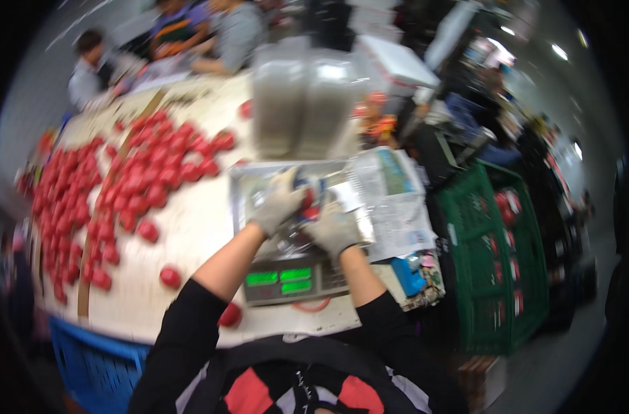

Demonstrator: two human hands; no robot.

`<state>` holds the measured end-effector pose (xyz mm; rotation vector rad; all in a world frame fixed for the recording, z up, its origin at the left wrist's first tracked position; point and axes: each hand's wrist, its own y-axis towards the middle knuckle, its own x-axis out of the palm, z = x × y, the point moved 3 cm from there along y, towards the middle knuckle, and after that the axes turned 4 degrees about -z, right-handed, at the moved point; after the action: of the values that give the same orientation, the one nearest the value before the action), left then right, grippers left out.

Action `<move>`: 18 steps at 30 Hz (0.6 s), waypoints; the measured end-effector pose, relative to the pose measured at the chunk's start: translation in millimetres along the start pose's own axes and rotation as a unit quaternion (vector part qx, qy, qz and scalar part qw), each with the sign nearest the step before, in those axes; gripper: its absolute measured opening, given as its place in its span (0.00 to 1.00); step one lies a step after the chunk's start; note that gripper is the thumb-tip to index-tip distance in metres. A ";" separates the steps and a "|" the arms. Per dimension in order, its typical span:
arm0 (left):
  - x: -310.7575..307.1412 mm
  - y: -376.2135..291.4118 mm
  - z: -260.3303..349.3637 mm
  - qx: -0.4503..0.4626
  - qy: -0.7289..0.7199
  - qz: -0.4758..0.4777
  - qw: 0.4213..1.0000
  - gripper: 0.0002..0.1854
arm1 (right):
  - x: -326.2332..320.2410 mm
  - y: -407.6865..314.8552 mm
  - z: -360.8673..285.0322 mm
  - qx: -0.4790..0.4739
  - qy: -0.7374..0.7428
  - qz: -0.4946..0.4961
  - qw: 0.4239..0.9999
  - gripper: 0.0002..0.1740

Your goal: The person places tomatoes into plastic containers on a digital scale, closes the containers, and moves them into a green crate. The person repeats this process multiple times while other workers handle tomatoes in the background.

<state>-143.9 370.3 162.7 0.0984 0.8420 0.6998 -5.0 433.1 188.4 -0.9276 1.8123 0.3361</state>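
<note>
Both my hands wear pale work gloves with dark fingertips and are over the metal tray of a digital scale (282, 283) with a lit green display. My left hand (279, 203) and my right hand (333, 223) touch the two sides of a clear plastic package (294, 240) with red fruit (309, 204) in it. The view is blurred, so the exact grip of the fingers is partly hidden. Beyond the scale stand tall stacks of clear plastic containers (304, 103). Many red tomatoes (156, 194) lie in a heap to the left, and a few lie singly nearer me.
A wooden strip (83, 290) divides the table at left. Papers (392, 217) lie right of the scale, beside a blue item (408, 277). A green crate (475, 310) with packed red produce stands at right, a blue crate (100, 362) below left. Several people work beyond the table.
</note>
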 end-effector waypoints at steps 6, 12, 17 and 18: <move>3.9 -16.7 -13.9 -0.024 -0.130 -0.039 0.990 0.30 | 13.8 29.4 23.6 -0.151 -0.040 -0.015 0.988 0.51; -57.2 -39.7 -16.5 0.082 -0.051 0.122 0.988 0.28 | 13.1 23.8 22.8 -0.146 -0.011 -0.012 0.989 0.48; -83.3 -36.2 -180.7 -0.201 0.163 0.206 0.944 0.32 | 11.1 23.7 18.3 -0.148 -0.020 -0.009 0.989 0.49; -94.1 -25.2 -187.9 -0.315 0.174 0.066 0.931 0.38 | 9.3 22.3 15.8 -0.141 -0.011 -0.014 0.990 0.48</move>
<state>-307.8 258.9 88.4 -0.5688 0.9132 1.1064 -12.3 453.4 169.2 -1.1382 1.7577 0.5932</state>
